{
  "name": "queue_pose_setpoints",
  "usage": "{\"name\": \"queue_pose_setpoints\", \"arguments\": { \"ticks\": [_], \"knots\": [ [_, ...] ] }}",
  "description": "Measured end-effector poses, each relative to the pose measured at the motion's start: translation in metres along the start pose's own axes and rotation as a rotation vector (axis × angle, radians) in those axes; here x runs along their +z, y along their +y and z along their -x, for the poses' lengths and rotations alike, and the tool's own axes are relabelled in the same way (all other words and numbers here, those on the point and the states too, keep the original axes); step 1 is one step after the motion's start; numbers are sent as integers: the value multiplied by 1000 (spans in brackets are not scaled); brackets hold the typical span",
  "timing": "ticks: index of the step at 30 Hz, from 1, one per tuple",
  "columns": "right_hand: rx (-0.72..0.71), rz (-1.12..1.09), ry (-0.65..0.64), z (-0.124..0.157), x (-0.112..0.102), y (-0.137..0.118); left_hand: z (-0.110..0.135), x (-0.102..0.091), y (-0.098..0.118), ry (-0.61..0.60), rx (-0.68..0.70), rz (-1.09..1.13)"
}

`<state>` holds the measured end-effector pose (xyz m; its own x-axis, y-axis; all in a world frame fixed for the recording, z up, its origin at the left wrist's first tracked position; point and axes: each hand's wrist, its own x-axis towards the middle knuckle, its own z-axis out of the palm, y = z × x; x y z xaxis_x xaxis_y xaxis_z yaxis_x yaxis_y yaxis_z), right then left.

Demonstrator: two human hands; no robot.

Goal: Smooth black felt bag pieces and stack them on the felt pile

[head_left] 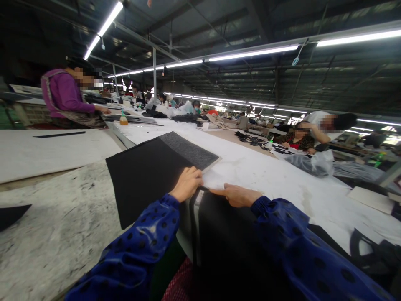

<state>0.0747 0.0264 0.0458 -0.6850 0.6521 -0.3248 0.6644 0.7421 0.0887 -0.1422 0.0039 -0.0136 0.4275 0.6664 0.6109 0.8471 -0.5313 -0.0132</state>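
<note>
My left hand [188,184] is closed, its fingers curled down at the top edge of a black fabric panel [225,238] that hangs over the table's near side toward my body. A pale strip [197,205] runs along this panel's left border. Just right of it, my right hand [239,195] pinches the same top edge, index finger stretched along it and the others curled; its thumb is hidden. Under and beyond my left hand lies a second black panel [140,175] with a speckled grey band [191,149] along its far right side.
A white tabletop [266,179] stretches ahead; a stained pale surface [62,225] lies left. Black cut pieces [372,255] rest at right, near plastic bags [313,163]. A small amber bottle [123,118] stands farther back. A person in purple [64,94] works at left, others at right.
</note>
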Motion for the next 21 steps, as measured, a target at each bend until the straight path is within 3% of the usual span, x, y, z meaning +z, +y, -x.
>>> {"name": "queue_pose_setpoints", "arguments": {
  "ticks": [3,10,21],
  "knots": [
    [17,70,-40,3,-7,-7,1,0,1,17,25,-33],
    [-83,52,39,-4,-11,-19,2,-3,4,21,2,-42],
    [-109,123,13,-22,-15,-24,5,0,-3,5,-144,64]
  ]
}}
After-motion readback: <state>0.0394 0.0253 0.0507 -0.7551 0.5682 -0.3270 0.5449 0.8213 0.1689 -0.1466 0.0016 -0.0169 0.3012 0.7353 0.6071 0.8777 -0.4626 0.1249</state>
